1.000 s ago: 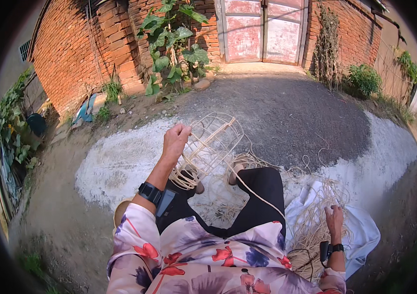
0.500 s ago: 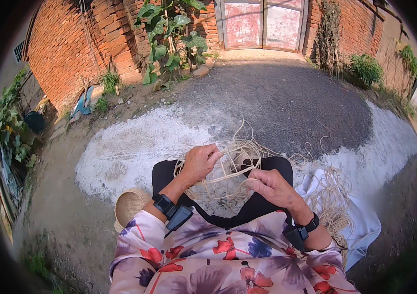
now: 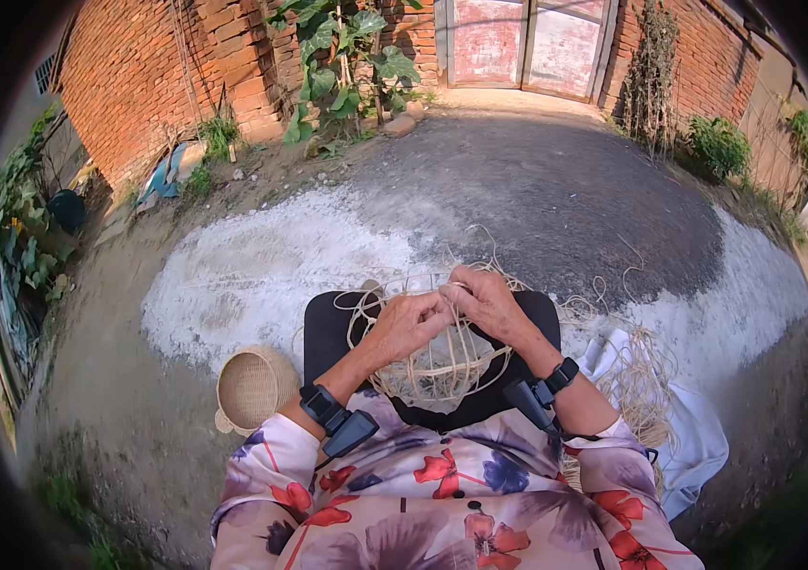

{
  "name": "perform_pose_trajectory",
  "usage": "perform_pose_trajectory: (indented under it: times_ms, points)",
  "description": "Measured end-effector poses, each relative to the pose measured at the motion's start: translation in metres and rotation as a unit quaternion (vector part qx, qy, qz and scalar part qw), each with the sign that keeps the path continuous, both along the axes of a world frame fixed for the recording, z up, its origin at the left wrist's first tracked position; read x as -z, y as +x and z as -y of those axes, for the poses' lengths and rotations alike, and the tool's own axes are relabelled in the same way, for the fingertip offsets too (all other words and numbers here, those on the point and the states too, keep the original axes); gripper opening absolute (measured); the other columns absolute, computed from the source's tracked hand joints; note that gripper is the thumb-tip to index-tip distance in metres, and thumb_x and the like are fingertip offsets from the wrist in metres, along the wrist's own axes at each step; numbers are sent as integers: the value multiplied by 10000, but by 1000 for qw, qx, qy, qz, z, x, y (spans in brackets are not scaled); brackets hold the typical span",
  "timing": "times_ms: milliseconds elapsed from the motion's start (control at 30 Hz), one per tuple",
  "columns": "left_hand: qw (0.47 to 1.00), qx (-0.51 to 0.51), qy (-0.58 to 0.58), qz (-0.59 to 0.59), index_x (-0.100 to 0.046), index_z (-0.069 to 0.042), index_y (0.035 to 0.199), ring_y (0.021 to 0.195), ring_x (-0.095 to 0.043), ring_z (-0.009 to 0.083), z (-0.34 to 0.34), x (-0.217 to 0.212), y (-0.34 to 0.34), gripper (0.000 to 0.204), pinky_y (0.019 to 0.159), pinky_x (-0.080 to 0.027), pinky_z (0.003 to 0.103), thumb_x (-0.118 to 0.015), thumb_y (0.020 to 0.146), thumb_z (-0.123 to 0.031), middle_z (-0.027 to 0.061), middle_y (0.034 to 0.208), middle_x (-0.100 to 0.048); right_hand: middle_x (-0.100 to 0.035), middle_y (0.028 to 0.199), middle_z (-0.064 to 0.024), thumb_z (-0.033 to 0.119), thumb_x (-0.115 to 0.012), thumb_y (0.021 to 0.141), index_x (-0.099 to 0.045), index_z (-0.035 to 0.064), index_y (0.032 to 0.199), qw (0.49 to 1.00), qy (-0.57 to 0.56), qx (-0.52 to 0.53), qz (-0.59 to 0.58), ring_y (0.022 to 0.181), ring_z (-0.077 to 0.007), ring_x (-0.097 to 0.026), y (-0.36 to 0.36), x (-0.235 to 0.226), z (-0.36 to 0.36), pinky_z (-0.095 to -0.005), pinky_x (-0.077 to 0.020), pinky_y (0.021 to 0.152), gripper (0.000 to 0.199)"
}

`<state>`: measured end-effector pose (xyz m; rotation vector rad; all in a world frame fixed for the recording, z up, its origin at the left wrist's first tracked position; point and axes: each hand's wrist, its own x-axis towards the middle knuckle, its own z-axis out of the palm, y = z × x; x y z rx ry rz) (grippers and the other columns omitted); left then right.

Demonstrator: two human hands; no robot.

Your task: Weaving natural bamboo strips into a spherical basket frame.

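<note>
A half-woven openwork basket of pale cane strands [image 3: 434,378] sits over my lap, between my dark-trousered knees. My left hand [image 3: 411,325] is closed, its fingertips pinching a strand at the basket's upper part. Right against it, my right hand [image 3: 486,302] is closed too, thumb and fingers pressed together on the same strands. The two hands' fingertips meet, so exactly which strand each one grips is partly hidden. Loose cane ends [image 3: 488,249] stick up and curl beyond my hands.
A finished small woven basket [image 3: 257,389] lies tipped on the ground at my left. To my right, a tangled heap of cane strands [image 3: 637,380] lies on a white cloth [image 3: 698,451]. Farther off are a brick wall [image 3: 152,95], a climbing plant [image 3: 347,66] and a faded red door [image 3: 488,43].
My hands have come together from apart, the right one moving up and left to meet the left. The basket has tilted, showing more of its ribs below my hands.
</note>
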<state>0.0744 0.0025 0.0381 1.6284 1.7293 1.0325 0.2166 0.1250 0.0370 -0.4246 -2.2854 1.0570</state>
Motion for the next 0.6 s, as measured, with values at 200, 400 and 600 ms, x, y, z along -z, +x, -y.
perform_pose_trajectory:
  times_ms: [200,400,600]
  points:
    - [997,-40,-3,-66,-619,-1,804,592,-569,130,-3,-5,6,304,562,-439,299,-633,850,-301,54,627,-591,-586,618,-118,239,-600,867,-600,-9,797,997,-76,22,-4,553,-269,-540,-7,-17,12,-359,-431,543,257]
    - [997,-66,5,-39,-608,-33,769,519,-474,116,-4,-1,6,306,509,-380,307,-636,848,-328,16,561,-524,-607,644,-116,214,-625,863,-616,-7,810,976,135,164,-49,533,-245,-568,60,-23,37,-355,-429,514,228]
    - [995,-66,-17,-74,-600,-85,761,542,-541,222,-5,-3,9,301,534,-401,370,-620,820,-379,51,568,-535,-675,826,-78,187,-600,894,-648,-5,1028,968,-203,21,148,566,-149,-586,111,30,71,-271,-488,547,238]
